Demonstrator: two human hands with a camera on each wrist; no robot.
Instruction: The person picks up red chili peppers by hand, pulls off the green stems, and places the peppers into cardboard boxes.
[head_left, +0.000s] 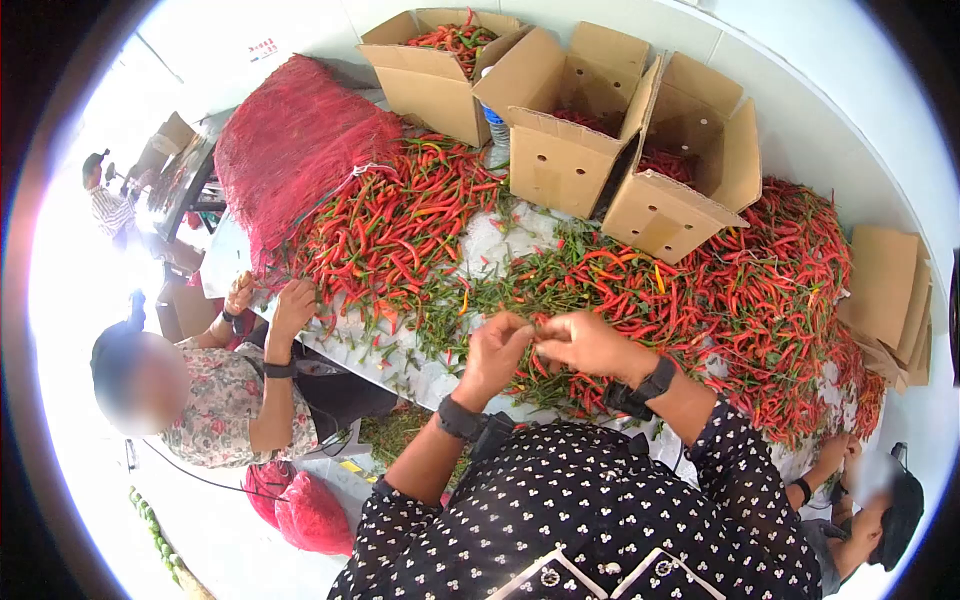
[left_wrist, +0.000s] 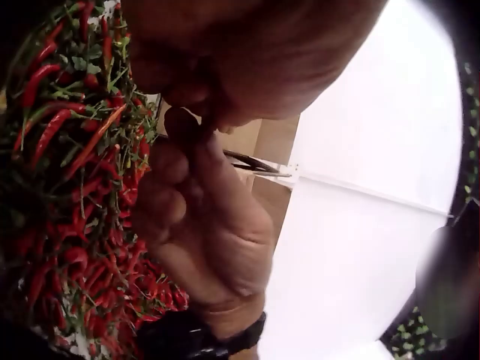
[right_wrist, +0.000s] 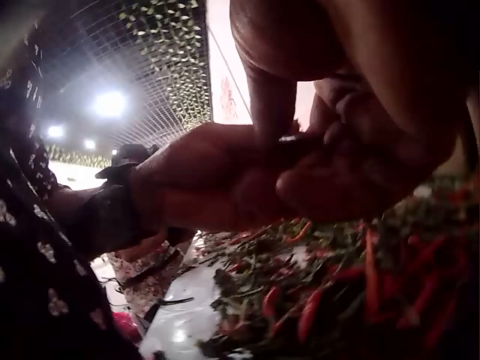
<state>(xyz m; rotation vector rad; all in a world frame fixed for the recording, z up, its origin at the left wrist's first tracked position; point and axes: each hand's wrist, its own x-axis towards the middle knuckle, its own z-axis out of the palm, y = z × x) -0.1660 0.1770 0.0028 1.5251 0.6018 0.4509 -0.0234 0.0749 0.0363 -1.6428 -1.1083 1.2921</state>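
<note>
In the head view my left hand [head_left: 490, 355] and right hand [head_left: 590, 345] meet at the fingertips, over the near edge of the pile. Between them they pinch a small chili pepper [right_wrist: 296, 148], mostly hidden by the fingers and dark in the right wrist view. The left wrist view has the left hand [left_wrist: 214, 221] with its thumb and fingertips right against the right hand [left_wrist: 255, 60]. Below the hands lie loose green stems [head_left: 480, 305] and red chili peppers [head_left: 640, 305] on the table.
Cardboard boxes [head_left: 555, 175] with chilies stand along the back. A red mesh sack [head_left: 300, 140] lies at the far left, beside more chilies [head_left: 390, 235]. One person [head_left: 230, 400] works at the left, another [head_left: 860, 500] at the lower right. Flattened cardboard [head_left: 885, 295] leans at the right.
</note>
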